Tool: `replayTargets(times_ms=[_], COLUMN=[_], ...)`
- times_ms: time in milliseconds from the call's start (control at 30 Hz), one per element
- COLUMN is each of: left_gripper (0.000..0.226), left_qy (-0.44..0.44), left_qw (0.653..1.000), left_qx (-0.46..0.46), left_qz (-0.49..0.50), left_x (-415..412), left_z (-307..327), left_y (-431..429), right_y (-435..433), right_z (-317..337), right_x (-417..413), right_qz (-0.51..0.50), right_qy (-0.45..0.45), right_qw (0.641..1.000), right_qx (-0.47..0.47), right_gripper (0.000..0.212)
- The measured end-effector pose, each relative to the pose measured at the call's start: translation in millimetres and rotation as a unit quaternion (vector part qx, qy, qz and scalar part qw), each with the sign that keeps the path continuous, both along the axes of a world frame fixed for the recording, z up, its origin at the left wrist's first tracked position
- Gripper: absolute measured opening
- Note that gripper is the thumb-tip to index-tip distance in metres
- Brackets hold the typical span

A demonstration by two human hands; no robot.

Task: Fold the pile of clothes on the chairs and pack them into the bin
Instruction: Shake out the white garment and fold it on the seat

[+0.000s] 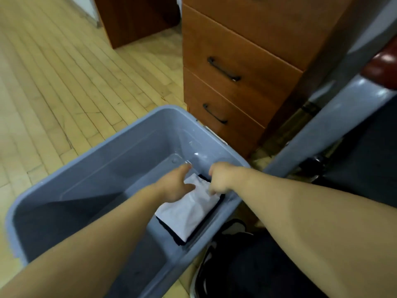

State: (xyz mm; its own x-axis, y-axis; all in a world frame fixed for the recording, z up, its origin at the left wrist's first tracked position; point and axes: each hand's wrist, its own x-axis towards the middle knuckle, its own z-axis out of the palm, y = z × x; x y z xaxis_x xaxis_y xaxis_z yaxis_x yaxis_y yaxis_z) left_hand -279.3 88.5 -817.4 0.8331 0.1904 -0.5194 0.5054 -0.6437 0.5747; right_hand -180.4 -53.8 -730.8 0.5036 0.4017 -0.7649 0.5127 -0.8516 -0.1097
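A blue-grey plastic bin (90, 160) stands on the floor below me. Against its right wall lies a folded white garment (189, 214) on top of a folded dark garment (171, 232). Both my arms reach down into the bin. My left hand (177, 184) hovers at the white garment's far left corner, fingers loosely spread and thumb lying on the cloth. My right hand (221, 179) is at the far right corner, its fingers curled down and pinching the cloth's edge. The rest of the bin's floor is bare.
A brown drawer cabinet (236, 67) with black handles stands just beyond the bin. To the right are a grey chair frame (335, 117) and a dark seat (369, 160). A black-and-white shoe (217, 250) is beside the bin's right wall. Wood flooring (53, 82) spreads to the left.
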Motion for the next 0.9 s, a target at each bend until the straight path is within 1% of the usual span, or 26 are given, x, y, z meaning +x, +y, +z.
replayTargets(times_ms=[67,100,167,233,367,467,633,767,800,833,900], left_gripper=[0.072,0.069,0.066,0.063,0.056,0.062,0.064,0.064,0.066,0.068,0.074], left_qy=[-0.043,-0.065,-0.092,-0.116,-0.198,-0.206,-0.196,-0.186,-0.188,-0.192,-0.188], left_qw=[0.999,0.998,0.994,0.99,0.972,0.959,0.939,0.916,0.917,0.913,0.907], left_qx=[0.0,0.0,-0.008,-0.009,-0.002,0.007,0.005,0.022,0.022,0.018,-0.008], left_qz=[-0.009,-0.023,-0.055,-0.081,-0.13,-0.197,-0.284,-0.354,-0.351,-0.361,-0.378], left_x=[0,1,5,9,15,25,53,81,83,90,99], left_z=[39,61,104,144,214,248,279,291,290,292,291], left_y=[-9,-16,-30,-45,-100,-153,-252,-349,-357,-380,-430], right_y=[-16,-26,-48,-72,-158,-230,-350,-456,-466,-492,-542], right_z=[35,54,90,119,179,207,229,234,231,231,225], right_x=[-1,-2,-4,-6,-12,-16,-25,-35,-35,-39,-51], right_qz=[0.023,0.031,0.023,0.0,-0.079,-0.137,-0.233,-0.318,-0.324,-0.348,-0.411], right_qy=[0.006,0.003,0.005,-0.007,-0.054,-0.097,-0.143,-0.152,-0.146,-0.15,-0.168], right_qw=[0.999,0.999,0.997,0.993,0.973,0.953,0.928,0.904,0.906,0.898,0.865], right_qx=[0.027,0.04,0.067,0.118,0.212,0.25,0.255,0.243,0.231,0.224,0.232], right_gripper=[0.05,0.057,0.064,0.069,0.064,0.063,0.058,0.06,0.062,0.062,0.061])
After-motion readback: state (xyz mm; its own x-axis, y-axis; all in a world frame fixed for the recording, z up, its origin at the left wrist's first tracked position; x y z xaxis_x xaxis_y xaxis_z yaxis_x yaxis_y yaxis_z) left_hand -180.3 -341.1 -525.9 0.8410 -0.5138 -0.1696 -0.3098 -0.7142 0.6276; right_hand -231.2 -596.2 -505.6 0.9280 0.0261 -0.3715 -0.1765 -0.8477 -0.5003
